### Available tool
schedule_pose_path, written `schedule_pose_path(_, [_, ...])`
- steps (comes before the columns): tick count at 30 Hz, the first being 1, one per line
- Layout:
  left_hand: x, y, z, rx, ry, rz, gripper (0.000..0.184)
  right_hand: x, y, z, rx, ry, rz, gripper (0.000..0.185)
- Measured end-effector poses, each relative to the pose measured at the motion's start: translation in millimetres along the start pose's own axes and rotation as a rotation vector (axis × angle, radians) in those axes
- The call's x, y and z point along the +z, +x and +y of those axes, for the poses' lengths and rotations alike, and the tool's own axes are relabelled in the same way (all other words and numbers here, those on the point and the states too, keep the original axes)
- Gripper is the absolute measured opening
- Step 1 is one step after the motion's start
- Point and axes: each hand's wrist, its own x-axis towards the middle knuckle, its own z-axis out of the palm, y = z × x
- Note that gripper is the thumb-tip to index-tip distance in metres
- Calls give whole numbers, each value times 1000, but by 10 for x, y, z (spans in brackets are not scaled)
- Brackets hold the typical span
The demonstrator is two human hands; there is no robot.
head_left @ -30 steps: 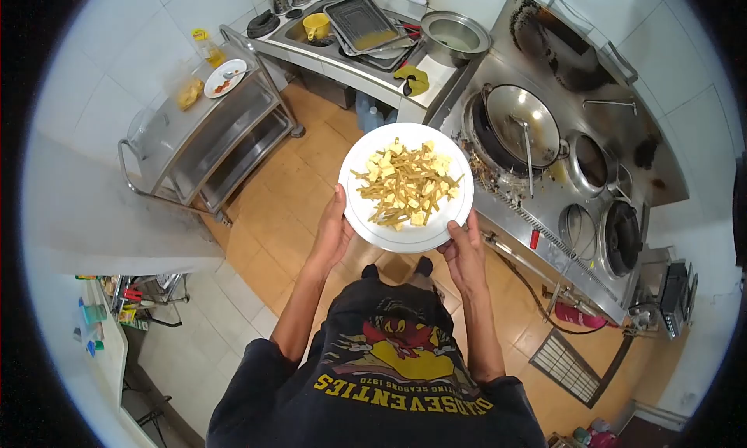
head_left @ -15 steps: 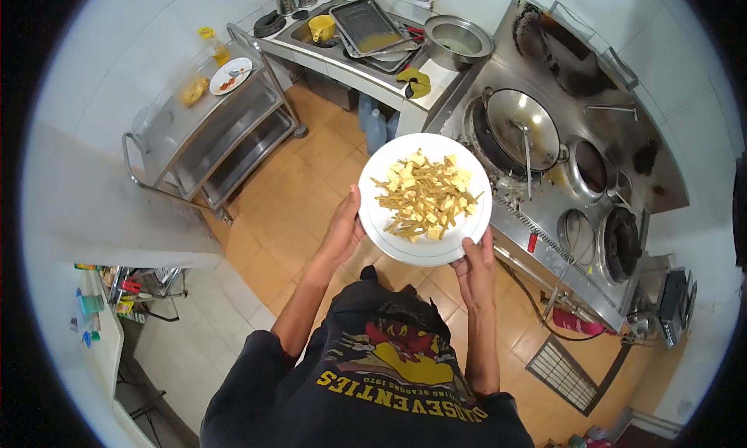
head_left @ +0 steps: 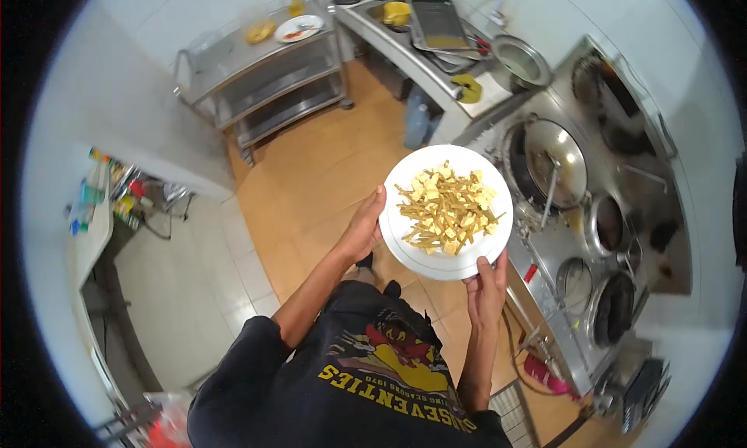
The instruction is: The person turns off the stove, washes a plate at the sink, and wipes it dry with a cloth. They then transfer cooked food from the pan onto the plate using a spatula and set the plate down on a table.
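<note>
A round white plate (head_left: 405,257) is held level in front of my body, over the floor. On it lies a heap of cut green beans with pale yellow tofu-like cubes (head_left: 449,208). My left hand (head_left: 366,224) grips the plate's left rim, its fingers mostly hidden underneath. At the lower right rim, my right hand (head_left: 488,286) holds the plate with the thumb on top and the fingers below.
To the right stands a steel stove (head_left: 537,253) with a wok (head_left: 556,164) and a ladle in it. A metal trolley (head_left: 264,74) carrying a used plate (head_left: 299,29) is at the far left. Behind are a sink counter with trays (head_left: 442,26) and a pot (head_left: 520,63).
The view has turned left, so the trolley, sink and stove appear further right. The plate stays in both hands and sits slightly lower and to the right in view. One foot now shows forward.
</note>
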Motion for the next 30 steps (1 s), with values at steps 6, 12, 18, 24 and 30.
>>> schedule_pose_path(6, [-562,-488,50,99,-55,159,61,348,63,181,129,-98,-211,58])
schedule_pose_path(12, [-1133,-1018,298,271,-118,316,62,1024,20,552,224,-82,-425,56])
schedule_pose_path(18, [-1882,-1407,564,348,-191,465,62,1875,-94,903,326,-161,-537,60])
schedule_pose_path(24, [-2862,-2000,919,410,-237,407,63,2816,-351,1604,387,-219,-586,59])
schedule_pose_path(30, [-3735,-2518,1225,343,-272,573,67,3665,-468,2303,466,-297,-663,60])
